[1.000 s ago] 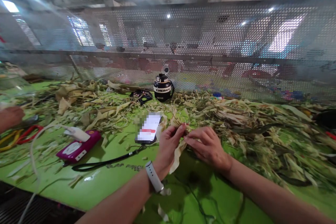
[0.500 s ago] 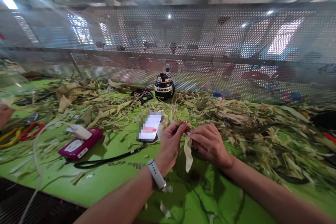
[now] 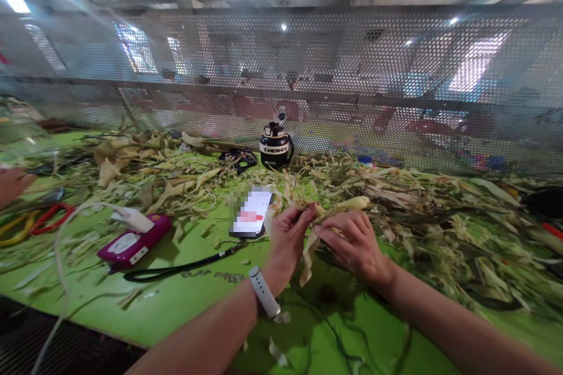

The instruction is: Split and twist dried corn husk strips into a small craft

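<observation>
The grip of left hand [image 3: 287, 241] and right hand [image 3: 353, 244] pinches husk [image 3: 309, 255], its pale end now jutting rightward.

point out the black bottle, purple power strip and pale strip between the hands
black bottle [image 3: 274, 150], head view: its white lettered band
purple power strip [image 3: 146, 241], head view: its purple casing
pale strip [image 3: 308, 256], head view: its hanging part, mid-length

one head-worn cam, facing forward and down, green table [image 3: 167, 304] close below, left hand [image 3: 285, 241] and right hand [image 3: 355, 246] near (lower mid-frame), perforated screen [image 3: 343, 58] further off
</observation>
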Tool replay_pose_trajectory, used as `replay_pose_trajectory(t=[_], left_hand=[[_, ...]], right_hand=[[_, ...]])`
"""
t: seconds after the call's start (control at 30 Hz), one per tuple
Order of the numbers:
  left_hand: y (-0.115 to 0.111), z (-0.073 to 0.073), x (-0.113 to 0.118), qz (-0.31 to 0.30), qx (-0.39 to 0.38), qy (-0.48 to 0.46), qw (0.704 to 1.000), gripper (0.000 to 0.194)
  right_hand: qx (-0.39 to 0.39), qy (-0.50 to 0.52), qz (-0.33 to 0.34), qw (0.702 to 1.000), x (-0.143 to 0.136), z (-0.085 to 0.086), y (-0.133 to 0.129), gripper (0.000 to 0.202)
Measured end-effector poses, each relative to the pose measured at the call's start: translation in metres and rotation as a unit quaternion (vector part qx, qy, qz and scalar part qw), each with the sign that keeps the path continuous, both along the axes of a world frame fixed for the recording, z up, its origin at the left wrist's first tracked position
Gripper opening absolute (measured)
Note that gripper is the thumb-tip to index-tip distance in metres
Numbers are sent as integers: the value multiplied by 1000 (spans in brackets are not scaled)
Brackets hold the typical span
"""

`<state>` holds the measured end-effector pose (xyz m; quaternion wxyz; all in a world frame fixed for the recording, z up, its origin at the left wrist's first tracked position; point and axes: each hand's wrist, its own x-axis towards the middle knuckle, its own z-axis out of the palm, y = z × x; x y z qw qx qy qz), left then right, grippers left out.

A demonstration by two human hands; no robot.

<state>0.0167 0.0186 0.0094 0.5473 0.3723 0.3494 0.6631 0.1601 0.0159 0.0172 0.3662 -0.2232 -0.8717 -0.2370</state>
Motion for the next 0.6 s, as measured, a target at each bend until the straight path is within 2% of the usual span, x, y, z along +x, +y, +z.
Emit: replay_pose_trajectory(t=[0.17,0.33,0.47,0.6], left_hand=[[0,2,-1,19,2,39,999,28],[-1,1,-1,21,-5,37,999,24],[-1,0,0,-2,0,7,1000,20],[-3,-2,1,11,52,17,998,16]], right_hand=[[31,-75,-25,996,-3,4,-4,23],[11,-67,-18,998,-4,2,-1,20],[-54,43,-10,998,-9,1,0,14],[-180,203,-14,962,-19,3,-1,10]])
